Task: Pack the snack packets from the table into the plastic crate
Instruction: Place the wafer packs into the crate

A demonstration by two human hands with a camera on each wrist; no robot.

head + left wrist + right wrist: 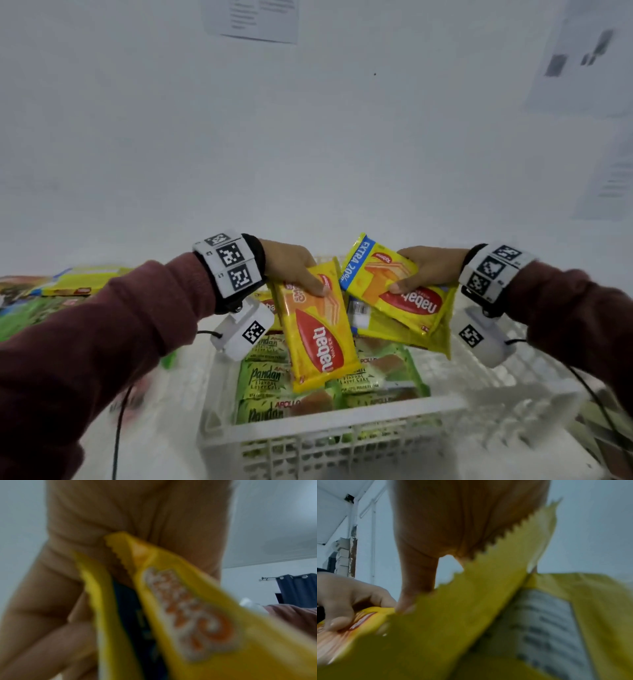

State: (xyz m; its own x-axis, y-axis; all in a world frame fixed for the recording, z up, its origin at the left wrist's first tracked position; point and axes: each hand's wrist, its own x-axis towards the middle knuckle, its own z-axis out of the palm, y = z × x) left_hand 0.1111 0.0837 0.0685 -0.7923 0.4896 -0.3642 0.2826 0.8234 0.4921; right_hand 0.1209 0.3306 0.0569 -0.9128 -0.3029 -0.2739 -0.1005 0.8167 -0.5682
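Our left hand (291, 267) grips yellow Nabati wafer packets (317, 329), our right hand (428, 270) another stack (404, 301), both above the white plastic crate (329, 442); Pandan cake packets (263, 380) already lie inside, and more packets (68, 284) remain on the table at left

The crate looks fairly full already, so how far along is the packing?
Done: green Pandan cake packets already lie in the white crate. In hand: the left hand and right hand each hold yellow wafer packets above it. Left: more packets on the table, far left.
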